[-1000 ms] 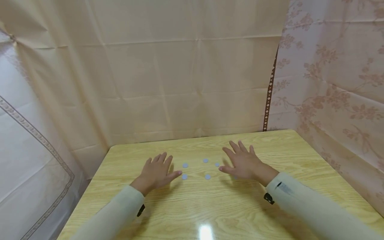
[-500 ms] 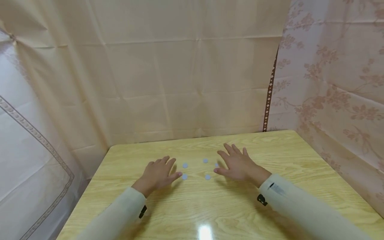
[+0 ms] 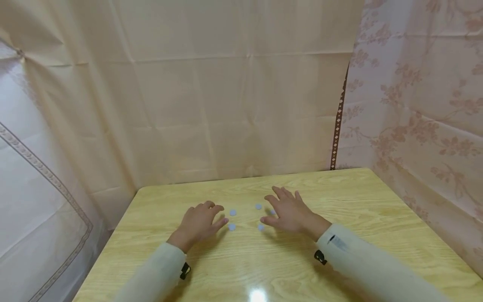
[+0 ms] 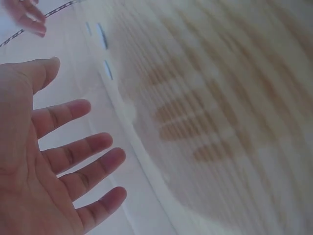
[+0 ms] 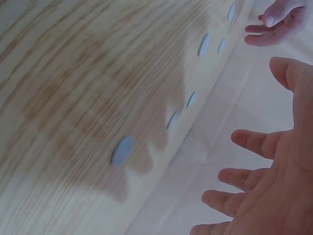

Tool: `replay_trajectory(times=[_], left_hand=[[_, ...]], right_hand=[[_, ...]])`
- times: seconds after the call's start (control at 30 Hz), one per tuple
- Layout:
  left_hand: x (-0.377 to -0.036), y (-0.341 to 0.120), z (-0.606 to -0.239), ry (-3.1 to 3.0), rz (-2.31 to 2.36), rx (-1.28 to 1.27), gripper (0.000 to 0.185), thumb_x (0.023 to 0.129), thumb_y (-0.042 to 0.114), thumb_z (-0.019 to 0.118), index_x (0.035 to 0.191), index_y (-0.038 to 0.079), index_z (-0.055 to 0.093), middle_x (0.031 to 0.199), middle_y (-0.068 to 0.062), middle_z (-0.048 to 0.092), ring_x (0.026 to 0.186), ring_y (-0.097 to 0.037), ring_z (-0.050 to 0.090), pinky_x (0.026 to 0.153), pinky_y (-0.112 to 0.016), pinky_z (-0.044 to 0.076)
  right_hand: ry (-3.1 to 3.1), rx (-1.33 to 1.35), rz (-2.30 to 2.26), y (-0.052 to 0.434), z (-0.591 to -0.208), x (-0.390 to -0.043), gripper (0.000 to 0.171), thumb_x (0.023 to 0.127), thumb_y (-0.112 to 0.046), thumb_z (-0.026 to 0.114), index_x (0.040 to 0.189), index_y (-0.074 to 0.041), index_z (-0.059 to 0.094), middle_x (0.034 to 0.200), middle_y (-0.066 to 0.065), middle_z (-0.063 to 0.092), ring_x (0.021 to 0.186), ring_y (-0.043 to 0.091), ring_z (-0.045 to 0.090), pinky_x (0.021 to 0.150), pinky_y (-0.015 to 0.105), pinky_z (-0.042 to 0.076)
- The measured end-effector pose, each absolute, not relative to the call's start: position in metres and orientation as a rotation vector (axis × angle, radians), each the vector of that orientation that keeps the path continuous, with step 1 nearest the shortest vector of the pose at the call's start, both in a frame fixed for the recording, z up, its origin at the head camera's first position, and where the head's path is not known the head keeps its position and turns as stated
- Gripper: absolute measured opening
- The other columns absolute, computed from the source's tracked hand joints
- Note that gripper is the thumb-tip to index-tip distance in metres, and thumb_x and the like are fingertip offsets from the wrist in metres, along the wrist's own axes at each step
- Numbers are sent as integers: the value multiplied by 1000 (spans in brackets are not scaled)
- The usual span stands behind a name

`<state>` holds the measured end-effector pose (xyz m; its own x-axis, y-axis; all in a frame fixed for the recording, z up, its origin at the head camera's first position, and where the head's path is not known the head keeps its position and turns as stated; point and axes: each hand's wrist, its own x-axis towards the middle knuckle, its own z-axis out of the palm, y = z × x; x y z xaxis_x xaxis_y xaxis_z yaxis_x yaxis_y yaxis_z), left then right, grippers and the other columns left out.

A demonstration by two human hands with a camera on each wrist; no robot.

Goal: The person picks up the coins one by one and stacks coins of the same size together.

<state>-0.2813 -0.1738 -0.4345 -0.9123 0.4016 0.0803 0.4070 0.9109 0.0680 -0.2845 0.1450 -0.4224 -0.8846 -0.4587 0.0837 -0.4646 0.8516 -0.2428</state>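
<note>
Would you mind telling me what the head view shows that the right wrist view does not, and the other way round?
Only the head view shows both sleeves, the back of each hand, the whole table and the curtains behind it. Only the right wrist view shows the right hand's palm side with fingers spread and relaxed, and a fifth disc nearest it, which the head view hides. Both show the small blue discs on the wooden top, with the left hand close beside them.

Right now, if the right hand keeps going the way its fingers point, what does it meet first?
Probably the small blue disc just off the fingertips of the right hand. The fingers point forward and left toward it. Height above the table is unclear, so the hand might pass over.
</note>
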Motion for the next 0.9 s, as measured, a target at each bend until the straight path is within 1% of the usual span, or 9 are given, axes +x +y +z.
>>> replay_trajectory(times=[0.1,0.23,0.43,0.6,0.73,0.9], left_hand=[[-281,-171,-434,-3017,-270,-626,48,104,54,54,139,22,64,137,-8,64,115,-31,67,89,-54,55],[-281,-168,-434,-3030,-452,-602,43,104,48,58,137,23,65,138,-6,64,109,-26,69,85,-49,58],[-283,-164,-435,-3024,-545,-554,38,102,44,63,135,24,66,138,-5,64,109,-22,71,82,-45,59],[-284,-165,-434,-3010,-601,-554,35,99,39,69,129,20,70,128,-6,69,104,-24,71,79,-46,59],[-284,-165,-433,-3012,-645,-564,32,96,34,74,124,19,73,121,-6,72,98,-24,70,77,-46,58],[-285,-163,-433,-3033,-685,-541,29,93,31,78,119,20,75,117,-4,72,85,-16,66,72,-40,56]], right_hand=[[-3003,749,418,141,-422,-284,79,95,-69,57,154,-18,47,168,19,27,154,46,26,114,80,16],[-2999,753,431,135,-423,-285,77,95,-67,59,153,-18,48,167,18,29,153,45,28,115,78,19],[-2987,756,409,127,-426,-287,74,95,-67,59,151,-19,50,165,17,33,151,43,34,115,76,22],[-2974,777,422,121,-426,-287,71,96,-65,60,149,-18,52,162,18,38,148,44,37,115,74,26],[-2955,802,429,118,-427,-287,67,97,-62,62,145,-16,56,158,18,43,143,44,43,112,70,34],[-2938,818,417,111,-429,-287,64,96,-60,63,142,-16,59,147,12,53,134,38,51,104,62,44]])
